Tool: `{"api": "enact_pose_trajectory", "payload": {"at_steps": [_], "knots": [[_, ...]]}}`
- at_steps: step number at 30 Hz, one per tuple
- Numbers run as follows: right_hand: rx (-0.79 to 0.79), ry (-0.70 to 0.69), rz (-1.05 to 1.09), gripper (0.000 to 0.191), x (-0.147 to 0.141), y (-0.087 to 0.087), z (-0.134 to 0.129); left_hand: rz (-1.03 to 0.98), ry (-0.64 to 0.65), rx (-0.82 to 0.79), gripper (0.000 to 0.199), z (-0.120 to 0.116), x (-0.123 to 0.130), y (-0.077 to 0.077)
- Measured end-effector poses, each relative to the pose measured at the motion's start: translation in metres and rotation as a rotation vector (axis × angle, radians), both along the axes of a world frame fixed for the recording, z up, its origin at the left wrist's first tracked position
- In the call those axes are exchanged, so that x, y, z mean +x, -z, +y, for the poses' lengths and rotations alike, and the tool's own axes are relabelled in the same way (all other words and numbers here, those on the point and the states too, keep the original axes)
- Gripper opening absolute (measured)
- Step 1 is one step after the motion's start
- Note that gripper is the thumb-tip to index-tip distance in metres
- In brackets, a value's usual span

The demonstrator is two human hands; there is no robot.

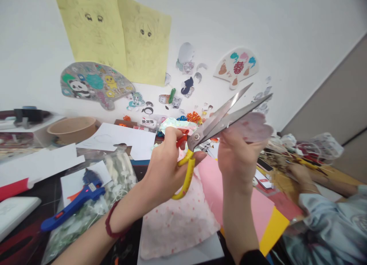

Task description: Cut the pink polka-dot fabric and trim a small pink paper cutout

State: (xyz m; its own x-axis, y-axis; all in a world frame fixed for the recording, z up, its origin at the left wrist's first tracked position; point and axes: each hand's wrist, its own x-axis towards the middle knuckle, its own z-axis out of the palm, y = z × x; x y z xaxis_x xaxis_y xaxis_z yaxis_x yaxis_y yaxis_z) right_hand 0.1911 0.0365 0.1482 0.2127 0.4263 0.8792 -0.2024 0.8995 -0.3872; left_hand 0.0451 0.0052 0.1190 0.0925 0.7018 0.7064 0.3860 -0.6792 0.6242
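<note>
Yellow-handled scissors [188, 169] are raised over the table, their blades parted and pointing up to the right. My left hand [168, 162], with a dark red band at the wrist, is closed round the handles. My right hand [239, 152] pinches a pale pinkish, rounded piece [250, 127] just below the blades; whether the blades touch it I cannot tell. Under my hands lies white cloth with pink dots [180, 223], with pink sheets [212, 181] and a yellow sheet [273, 228] to its right.
A blue glue gun [77, 204] rests on the left near a round tan bowl [71, 129] and white papers [114, 137]. Behind are a wall with yellow drawings [143, 47] and stickers. At the right, a person's hand [301, 175] is over the table by sticks and plastic.
</note>
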Motion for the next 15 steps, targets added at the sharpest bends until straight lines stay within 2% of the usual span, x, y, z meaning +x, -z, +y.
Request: {"api": "enact_pose_trajectory", "payload": {"at_steps": [5, 8, 15], "knots": [[-0.054, -0.045, -0.009, 0.011, -0.001, -0.006, -0.008, -0.032, 0.138, -0.129, 0.042, 0.003, 0.0, 0.005], [-0.101, -0.036, -0.031, 0.008, -0.002, -0.008, -0.011, -0.071, 0.191, -0.123, 0.044, 0.007, -0.004, 0.007], [-0.114, -0.006, -0.041, 0.006, 0.0, -0.008, -0.01, -0.073, 0.226, -0.072, 0.042, 0.016, -0.016, 0.005]]}}
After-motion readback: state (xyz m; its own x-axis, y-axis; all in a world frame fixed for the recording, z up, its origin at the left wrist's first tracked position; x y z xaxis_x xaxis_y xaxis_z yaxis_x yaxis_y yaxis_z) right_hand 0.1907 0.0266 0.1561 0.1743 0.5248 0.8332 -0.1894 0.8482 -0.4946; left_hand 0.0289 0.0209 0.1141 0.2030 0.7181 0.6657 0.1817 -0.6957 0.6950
